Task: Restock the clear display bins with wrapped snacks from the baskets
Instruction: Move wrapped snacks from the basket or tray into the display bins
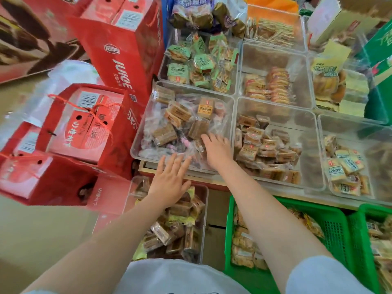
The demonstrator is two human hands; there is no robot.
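Note:
A clear display bin (146, 115) at the front left of the shelf holds brown wrapped snacks (167, 134) and pink-wrapped ones. My right hand (217, 150) reaches into its near right corner, fingers spread flat on the wrappers, holding nothing. My left hand (170, 178) hovers at the bin's near rim, fingers straight and empty. Below it a clear tub (204, 209) on the floor holds more wrapped snacks (176, 228). A green basket (335, 228) with wrapped snacks (241, 247) stands under my right forearm.
Other clear bins hold green-wrapped snacks (199, 64), orange packets (273, 85) and brown packets (265, 149). Red juice gift boxes (118, 49) are stacked at the left, close to the bin. A second green basket (360, 240) sits at the far right.

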